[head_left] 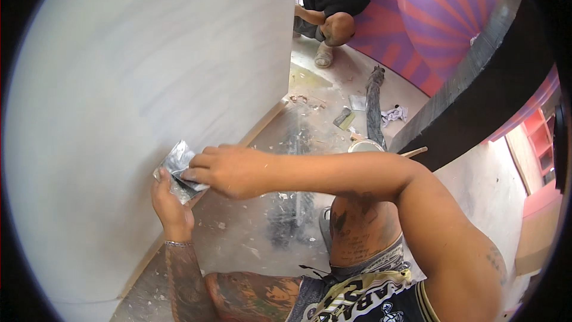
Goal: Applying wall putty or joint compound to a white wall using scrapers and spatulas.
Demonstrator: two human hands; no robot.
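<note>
big white panel (137, 83) fills the left side. left hand (171, 206) has its thumb closed over a smeared metal plate (176, 159), which sits just in front of the panel, low down. right hand (229, 171) is half curled with its fingertips at the plate's right side, can't tell if it's gripping something of its own. past that there's a messy floor (238, 226), a crouching person (336, 0), and a round tub (365, 145) behind the right forearm.

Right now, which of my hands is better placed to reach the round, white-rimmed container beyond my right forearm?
Probably your right hand: it is nearer the container. Your left hand is farther left, holding the flat, silvery sheet; the right is also busy there.
</note>
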